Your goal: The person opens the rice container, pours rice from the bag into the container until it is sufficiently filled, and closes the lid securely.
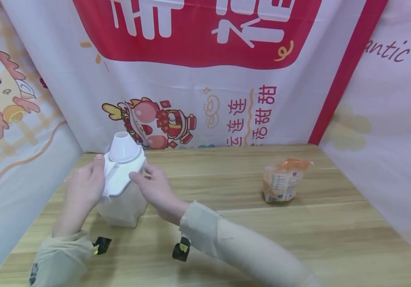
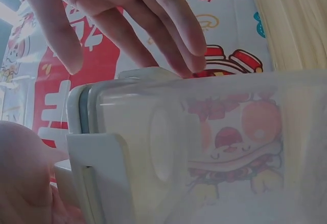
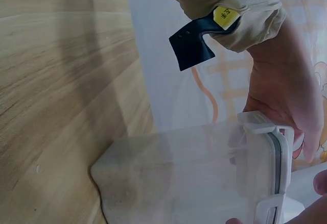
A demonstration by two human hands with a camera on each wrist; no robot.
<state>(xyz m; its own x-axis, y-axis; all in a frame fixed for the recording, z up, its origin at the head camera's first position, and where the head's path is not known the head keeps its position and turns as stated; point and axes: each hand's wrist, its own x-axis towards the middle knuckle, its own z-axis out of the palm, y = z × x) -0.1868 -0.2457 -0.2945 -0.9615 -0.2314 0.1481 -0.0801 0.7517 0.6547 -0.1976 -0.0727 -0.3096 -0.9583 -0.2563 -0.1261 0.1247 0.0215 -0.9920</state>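
Observation:
A tall, translucent storage container (image 1: 123,209) stands upright on the table at the left. Its white lid (image 1: 126,175) has side clips, and a white cone-shaped cup (image 1: 124,148) sits on top. My left hand (image 1: 87,179) is at the lid's left edge, near a clip (image 3: 257,122) that stands out from the side in the right wrist view. My right hand (image 1: 155,189) is at the right edge, thumb over the lid. Its fingers (image 2: 166,22) look loosely extended beside a clip in the left wrist view. Some left fingers are hidden.
A small orange-and-clear packet (image 1: 282,181) with a printed label stands on the right of the wooden table (image 1: 227,223). Printed cloth (image 1: 198,79) hangs along the back and both sides. Black straps (image 1: 181,250) hang at both wrists.

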